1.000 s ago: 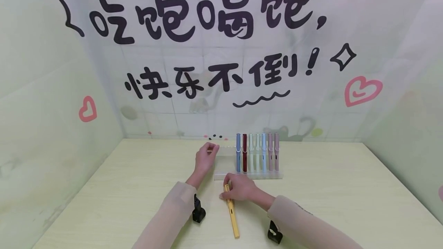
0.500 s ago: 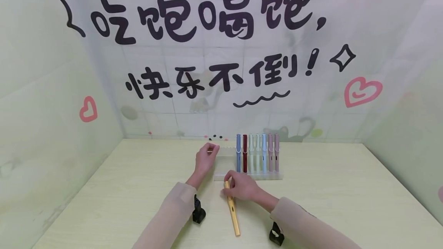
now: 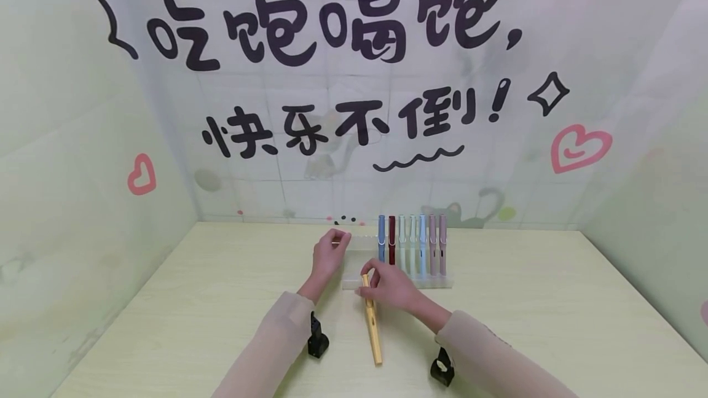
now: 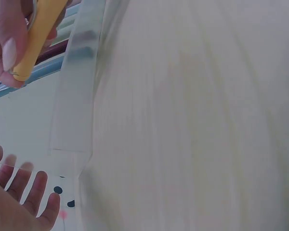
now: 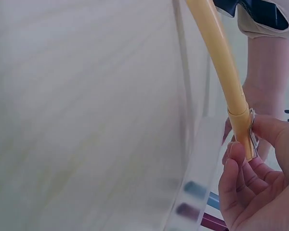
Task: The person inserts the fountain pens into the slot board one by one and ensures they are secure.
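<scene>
My right hand (image 3: 389, 286) pinches a yellow fountain pen (image 3: 373, 330) near its cap end, by the metal clip. The pen slants in front of the clear pen rack (image 3: 359, 283), its other end pointing toward me. In the right wrist view the thumb and fingertips close on the yellow pen's cap (image 5: 241, 130). My left hand (image 3: 328, 257) holds the rack's upper left end; in the left wrist view its fingertips show through the clear plastic. Several capped pens stand upright in the rack: blue (image 3: 381, 238), dark red (image 3: 392, 238), pale green, light blue and mauve (image 3: 442, 244).
The rack stands on a pale wooden table (image 3: 525, 312) near the back wall. A printed cloth (image 3: 354, 189) with large black characters hangs behind it. Black wrist cameras (image 3: 318, 339) hang beneath both sleeves.
My right hand has carried the yellow pen forward, away from me, toward the front of the rack. The left hand has stayed at the rack's left end.
</scene>
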The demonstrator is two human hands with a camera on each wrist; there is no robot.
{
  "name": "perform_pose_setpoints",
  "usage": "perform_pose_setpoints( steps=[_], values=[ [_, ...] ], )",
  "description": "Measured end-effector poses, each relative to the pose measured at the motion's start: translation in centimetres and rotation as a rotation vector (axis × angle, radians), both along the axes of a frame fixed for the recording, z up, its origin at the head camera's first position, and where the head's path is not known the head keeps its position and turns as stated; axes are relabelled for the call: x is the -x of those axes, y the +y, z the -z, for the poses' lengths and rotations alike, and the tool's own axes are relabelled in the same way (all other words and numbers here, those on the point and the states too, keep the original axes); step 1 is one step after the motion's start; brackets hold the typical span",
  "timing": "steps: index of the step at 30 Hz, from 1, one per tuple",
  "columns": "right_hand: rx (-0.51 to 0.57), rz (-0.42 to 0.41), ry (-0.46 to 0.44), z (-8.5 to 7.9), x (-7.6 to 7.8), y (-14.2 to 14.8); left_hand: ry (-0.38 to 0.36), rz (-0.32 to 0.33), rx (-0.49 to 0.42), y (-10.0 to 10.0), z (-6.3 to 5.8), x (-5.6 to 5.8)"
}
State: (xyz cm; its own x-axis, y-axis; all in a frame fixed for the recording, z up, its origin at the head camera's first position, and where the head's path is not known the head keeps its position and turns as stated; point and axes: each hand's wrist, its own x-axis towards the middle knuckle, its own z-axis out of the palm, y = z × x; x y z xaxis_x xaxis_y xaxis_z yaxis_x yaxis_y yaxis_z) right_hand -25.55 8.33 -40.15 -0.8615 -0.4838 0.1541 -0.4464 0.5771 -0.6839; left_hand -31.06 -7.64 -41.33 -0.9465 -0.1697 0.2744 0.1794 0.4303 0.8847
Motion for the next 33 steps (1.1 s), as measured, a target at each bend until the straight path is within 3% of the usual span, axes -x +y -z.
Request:
perform_pose_setpoints(
  steps=[8,16,33],
  values=[
    [0.021,0.015,0.038,-0.8,0.6,0.0,-0.010,0.003,0.001,0.0,0.0,0.1],
    [0.020,0.034,0.131,-1.5,1.6,0.3,0.021,0.011,0.013,-0.1,-0.2,0.3],
    [0.020,0.159,0.165,-4.3,3.3,-0.2,0.020,0.032,0.008,-0.5,-0.3,1.1]
  ],
)
